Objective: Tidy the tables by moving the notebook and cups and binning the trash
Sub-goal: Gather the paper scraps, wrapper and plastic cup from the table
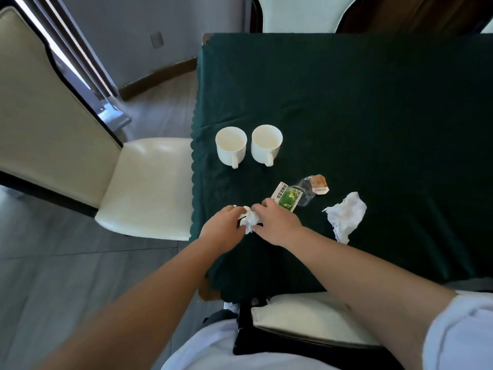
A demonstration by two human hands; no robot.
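Note:
Two white cups stand side by side near the left edge of the green-clothed table. A crumpled white tissue sits between my left hand and my right hand; both hands close on it near the table's front left corner. Just beyond my right hand lies a green and white packet, then a clear plastic cup with an orange foil lid. A second crumpled tissue lies to the right. No notebook is in view.
A cream chair stands at the table's left side, its tall back further left. Another cream chair seat is at the front edge, below my arms. A third chair stands at the far side. Grey floor lies to the left.

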